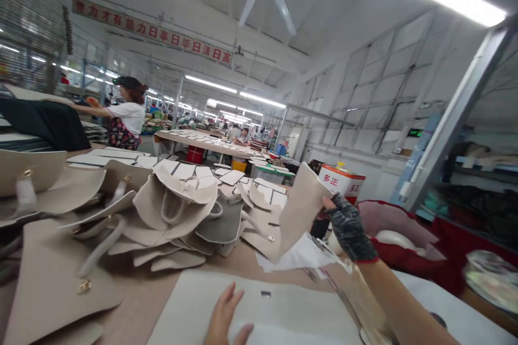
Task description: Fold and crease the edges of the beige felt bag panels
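My right hand (pixel 352 229), in a dark grey fingerless glove, pinches the upper right edge of a beige bag panel (pixel 301 210). That panel stands raised at the right end of a pile of similar pieces. My left hand (pixel 226 315) is bare, with its fingers spread over a large pale sheet (pixel 283 307) at the front of the table. A small dark rectangular mark or slot shows on this sheet. Whether the left fingers touch it, I cannot tell. To the left lie several beige bag panels (pixel 174 210) with handles and gold-coloured fittings.
Thin tools (pixel 338 285) and white paper (pixel 291 256) lie beside the sheet. A white-and-red can (pixel 342 180) stands behind my right hand, near a red-lined container (pixel 399 232). A co-worker (pixel 127 113) reaches over dark material at the left. Flat pieces cover a farther table (pixel 202 143).
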A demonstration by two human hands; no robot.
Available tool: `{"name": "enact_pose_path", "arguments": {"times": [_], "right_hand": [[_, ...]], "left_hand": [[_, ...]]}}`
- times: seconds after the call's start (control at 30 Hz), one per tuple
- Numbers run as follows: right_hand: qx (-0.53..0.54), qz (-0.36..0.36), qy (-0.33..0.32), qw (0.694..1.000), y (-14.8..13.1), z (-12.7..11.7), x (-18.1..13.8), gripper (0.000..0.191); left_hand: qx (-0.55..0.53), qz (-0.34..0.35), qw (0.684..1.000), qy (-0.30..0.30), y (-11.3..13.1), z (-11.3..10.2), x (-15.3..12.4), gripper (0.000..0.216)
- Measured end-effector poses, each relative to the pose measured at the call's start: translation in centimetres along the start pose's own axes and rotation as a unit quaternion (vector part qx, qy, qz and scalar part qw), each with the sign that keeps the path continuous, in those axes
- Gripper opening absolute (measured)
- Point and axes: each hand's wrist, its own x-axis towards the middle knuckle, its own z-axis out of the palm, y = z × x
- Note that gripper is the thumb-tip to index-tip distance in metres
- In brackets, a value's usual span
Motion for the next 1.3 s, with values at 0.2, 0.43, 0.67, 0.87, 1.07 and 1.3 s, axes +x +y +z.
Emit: {"name": "enact_pose_path", "arguments": {"times": [0.2,0.43,0.67,0.87,1.07,1.3], "right_hand": [[0.184,0.104,-0.147,0.966,-8.5,-0.2,-10.7,0.029],[0.387,0.248,-0.222,0.860,-10.4,3.2,-23.9,0.030],[0.363,0.319,-0.204,0.852,-10.8,5.0,-33.4,0.024],[0.488,0.355,-0.220,0.766,-10.8,4.9,-34.9,0.019],[0.466,0.334,-0.283,0.769,-12.2,4.2,-34.1,0.020],[0.353,0.271,-0.329,0.833,-14.1,6.1,-33.3,0.027]], "left_hand": [[-0.227,-0.058,0.971,0.052,6.9,-6.4,-2.3,0.063],[-0.523,-0.325,0.787,-0.035,8.1,-10.6,-12.7,0.045],[-0.472,-0.351,0.804,0.083,6.1,-11.6,-17.9,0.044],[-0.426,-0.351,0.831,0.065,5.0,-11.2,-19.4,0.037],[-0.148,-0.207,0.948,0.188,4.3,-10.9,-18.9,0.062],[-0.007,-0.117,0.992,-0.045,9.6,-10.1,-17.8,0.037]]}}
